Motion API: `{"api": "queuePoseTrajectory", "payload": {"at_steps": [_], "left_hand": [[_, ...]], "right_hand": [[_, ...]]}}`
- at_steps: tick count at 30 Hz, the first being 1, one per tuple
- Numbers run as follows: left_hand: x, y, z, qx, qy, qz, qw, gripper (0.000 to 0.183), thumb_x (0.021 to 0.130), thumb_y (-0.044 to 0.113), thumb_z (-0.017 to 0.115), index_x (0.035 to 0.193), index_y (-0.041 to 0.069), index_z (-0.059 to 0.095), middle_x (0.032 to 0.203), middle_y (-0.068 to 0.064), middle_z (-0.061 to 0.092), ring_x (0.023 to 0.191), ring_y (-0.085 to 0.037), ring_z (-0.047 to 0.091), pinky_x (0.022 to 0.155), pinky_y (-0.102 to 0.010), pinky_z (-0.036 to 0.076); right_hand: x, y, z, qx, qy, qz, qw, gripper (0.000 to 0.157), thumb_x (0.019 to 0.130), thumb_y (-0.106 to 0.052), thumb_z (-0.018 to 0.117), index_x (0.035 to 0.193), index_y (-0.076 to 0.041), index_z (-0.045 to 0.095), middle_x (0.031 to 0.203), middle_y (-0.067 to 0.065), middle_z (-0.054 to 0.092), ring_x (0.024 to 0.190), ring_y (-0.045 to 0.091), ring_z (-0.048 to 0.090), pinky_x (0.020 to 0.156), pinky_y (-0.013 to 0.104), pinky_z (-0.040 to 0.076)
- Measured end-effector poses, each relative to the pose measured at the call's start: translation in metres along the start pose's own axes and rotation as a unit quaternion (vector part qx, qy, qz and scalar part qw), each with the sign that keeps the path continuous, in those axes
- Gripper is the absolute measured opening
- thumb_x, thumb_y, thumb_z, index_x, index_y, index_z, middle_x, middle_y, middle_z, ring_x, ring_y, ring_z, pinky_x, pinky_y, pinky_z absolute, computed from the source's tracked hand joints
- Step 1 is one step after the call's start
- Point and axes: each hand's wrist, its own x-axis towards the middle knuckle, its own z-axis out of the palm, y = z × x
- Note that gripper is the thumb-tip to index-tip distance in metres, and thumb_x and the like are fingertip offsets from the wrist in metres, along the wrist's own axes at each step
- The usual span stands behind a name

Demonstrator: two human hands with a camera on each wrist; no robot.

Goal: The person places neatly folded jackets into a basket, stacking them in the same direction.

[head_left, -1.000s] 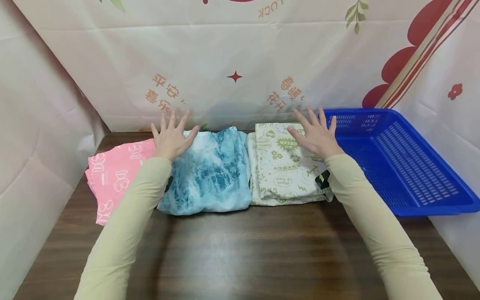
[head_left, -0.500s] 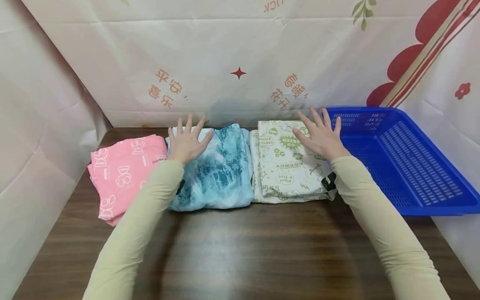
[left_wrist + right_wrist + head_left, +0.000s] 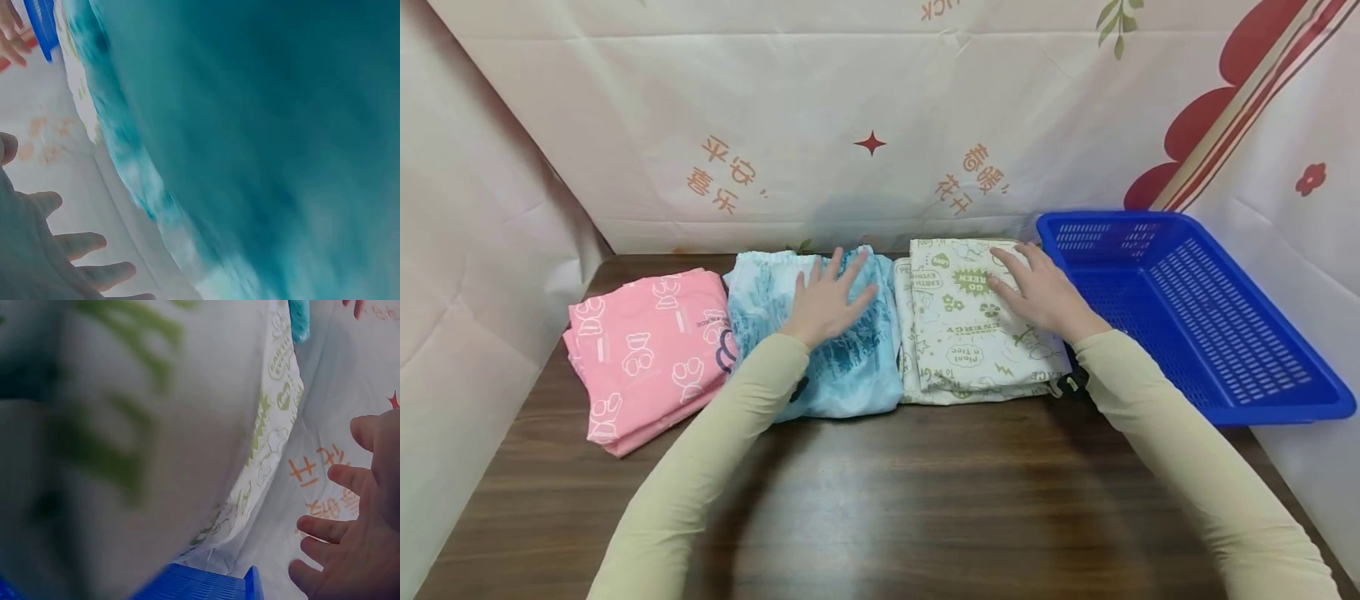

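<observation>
Three folded pieces of printed fabric lie side by side along the back of the table. The leftmost is pink with white outline figures. Over the middle one, a blue-and-white wave-patterned piece with a gathered back edge, my left hand is spread, palm down. My right hand extends over the right part of the white piece with green print, its fingers slightly bent. Both hands grip nothing. In the left wrist view the blue fabric fills most of the frame, with the fingers apart from it.
A blue perforated plastic basket stands at the right, beside the white-and-green fabric. The brown wooden table extends in front of the folded pieces. Printed cloth walls enclose the back and both sides.
My left hand has moved right, from between the pink and blue pieces to over the blue one, uncovering the pink piece. My right hand has lowered slightly, its fingers less spread.
</observation>
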Motion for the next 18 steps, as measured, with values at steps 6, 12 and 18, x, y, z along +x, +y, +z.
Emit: {"api": "queuePoseTrajectory", "payload": {"at_steps": [6, 12, 18], "left_hand": [[-0.001, 0.031, 0.017, -0.018, -0.004, 0.047, 0.9988, 0.064, 0.101, 0.054, 0.031, 0.157, 0.027, 0.014, 0.158, -0.017, 0.018, 0.139, -0.043, 0.021, 0.108, -0.059, 0.018], [0.001, 0.054, 0.037, -0.051, -0.019, 0.056, 0.997, 0.06, 0.103, 0.046, 0.033, 0.156, 0.02, 0.019, 0.152, -0.021, 0.028, 0.136, -0.041, 0.029, 0.104, -0.057, 0.028], [0.001, 0.063, 0.055, -0.037, -0.047, 0.054, 0.9967, 0.059, 0.103, 0.046, 0.032, 0.155, 0.021, 0.021, 0.144, -0.022, 0.036, 0.133, -0.041, 0.028, 0.1, -0.057, 0.031]], "right_hand": [[-0.014, -0.002, 0.005, 0.014, -0.035, 0.033, 0.999, 0.064, 0.102, -0.042, 0.042, 0.154, -0.011, 0.022, 0.151, 0.034, 0.015, 0.135, 0.053, 0.017, 0.099, 0.069, 0.023], [-0.022, -0.001, 0.006, 0.035, -0.086, 0.096, 0.991, 0.072, 0.101, -0.041, 0.044, 0.155, -0.005, 0.012, 0.146, 0.043, 0.012, 0.128, 0.061, 0.022, 0.095, 0.07, 0.027], [-0.023, -0.001, 0.004, 0.066, -0.127, 0.127, 0.982, 0.085, 0.1, -0.046, 0.042, 0.152, 0.003, -0.005, 0.148, 0.041, 0.011, 0.133, 0.058, 0.014, 0.1, 0.068, 0.023]]}}
